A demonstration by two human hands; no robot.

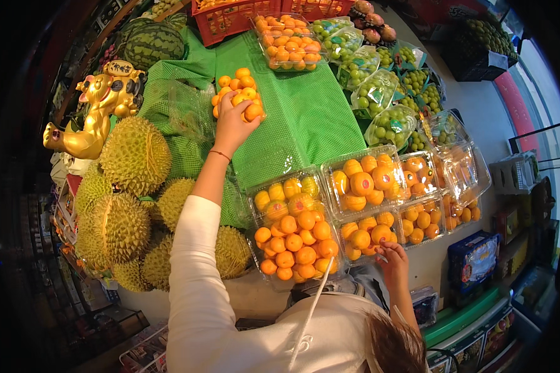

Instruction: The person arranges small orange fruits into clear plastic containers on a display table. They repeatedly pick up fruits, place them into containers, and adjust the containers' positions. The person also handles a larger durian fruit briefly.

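On the green mesh cloth (280,121), an open clear plastic box of small orange citrus fruits (242,84) stands with its lid folded out to the left. My left hand (235,114) rests on the fruits at its near end, fingers spread over one of them; whether it grips that fruit is not plain. Close to my body is another open box, heaped with small orange citrus fruits (294,242). My right hand (392,259) is beside the near edge of a clear box of oranges (368,233), its fingers bent; what lies between them is too small to tell.
Durians (135,156) are piled at the left below a golden cat figure (98,107). Watermelons (151,46) and a red crate (233,18) stand at the back. Bagged green grapes (375,91) line the right side, above closed boxes of oranges (366,179).
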